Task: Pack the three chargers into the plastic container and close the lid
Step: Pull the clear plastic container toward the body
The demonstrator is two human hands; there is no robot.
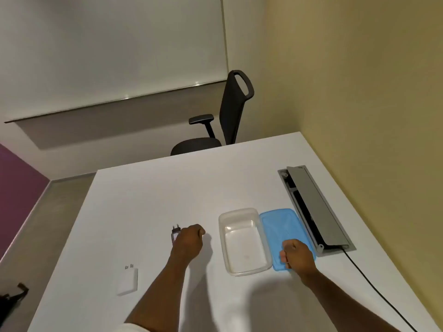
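Under left hand point(189, 238) — charger point(175, 233) mostly hidden | container point(242, 240) empty

No readable text anywhere in the scene.

The white charger point(128, 281), the clear plastic container point(242, 240), its blue lid point(279, 226) and the white table point(155, 200) show no legible words, brand marks, numbers or signs at this sharpness.

counter point(148, 200): plain white | container point(242, 240): clear, colourless | lid point(278, 226): light blue, translucent | charger in my left grip point(175, 233): dark prongs, pale body | charger lying near me point(129, 280): white | chair point(230, 111): black | cable hatch point(314, 207): grey | cable point(374, 286): black | side wall point(371, 80): yellow
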